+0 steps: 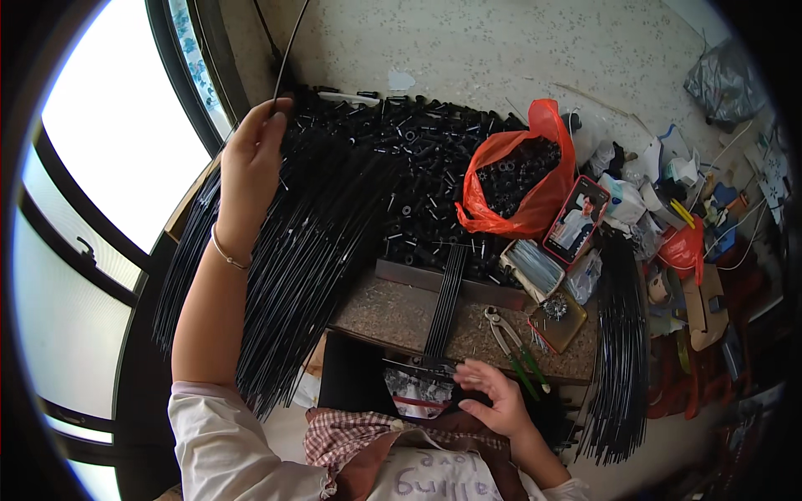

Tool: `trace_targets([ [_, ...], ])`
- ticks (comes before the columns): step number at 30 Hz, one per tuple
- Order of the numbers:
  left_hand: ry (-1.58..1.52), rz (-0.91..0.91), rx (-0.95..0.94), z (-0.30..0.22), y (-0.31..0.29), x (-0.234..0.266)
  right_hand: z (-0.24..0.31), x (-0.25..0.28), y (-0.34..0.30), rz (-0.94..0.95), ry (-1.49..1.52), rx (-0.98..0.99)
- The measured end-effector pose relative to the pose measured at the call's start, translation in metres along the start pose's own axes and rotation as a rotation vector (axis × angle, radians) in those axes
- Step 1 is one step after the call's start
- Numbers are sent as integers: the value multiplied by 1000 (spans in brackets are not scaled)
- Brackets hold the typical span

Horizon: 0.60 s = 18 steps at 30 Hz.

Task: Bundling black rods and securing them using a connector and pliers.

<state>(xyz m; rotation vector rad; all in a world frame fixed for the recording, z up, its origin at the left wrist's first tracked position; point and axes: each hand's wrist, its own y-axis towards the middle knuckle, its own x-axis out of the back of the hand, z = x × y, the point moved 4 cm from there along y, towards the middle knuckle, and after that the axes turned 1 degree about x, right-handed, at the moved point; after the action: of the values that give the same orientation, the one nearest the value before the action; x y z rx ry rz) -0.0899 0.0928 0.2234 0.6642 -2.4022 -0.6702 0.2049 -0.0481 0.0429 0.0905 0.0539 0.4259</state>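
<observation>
My left hand (251, 159), raised at the upper left, is closed on a thin black rod (289, 54) that sticks up from the fingers in a slight curve. Beneath that arm, a large spread of similar black rods (309, 242) covers the left part of the table. Low in front of my lap, my right hand (499, 401) is open, fingers stretched and thumb apart, with nothing visible in it. Just left of it are the lower ends of a small row of black rods (448, 301), which lies across a metal bar (401, 274) at the table's front.
Small black tubular parts (418, 134) are heaped at the back. A red plastic bag (493, 213) holds more black pieces. Right of it are a phone (576, 219), a box of thin pale sticks (535, 267), green-handled pincers (511, 342) and another rod bundle (618, 351). Clutter fills the far right.
</observation>
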Motion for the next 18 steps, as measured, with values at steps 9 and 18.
trace_targets([
  [9, -408, -83, 109, 0, -64, -96, 54, -57, 68, 258, -161, 383],
  [18, -495, 123, 118, 18, -199, -129, 50, -19, 71, -192, 109, 412],
])
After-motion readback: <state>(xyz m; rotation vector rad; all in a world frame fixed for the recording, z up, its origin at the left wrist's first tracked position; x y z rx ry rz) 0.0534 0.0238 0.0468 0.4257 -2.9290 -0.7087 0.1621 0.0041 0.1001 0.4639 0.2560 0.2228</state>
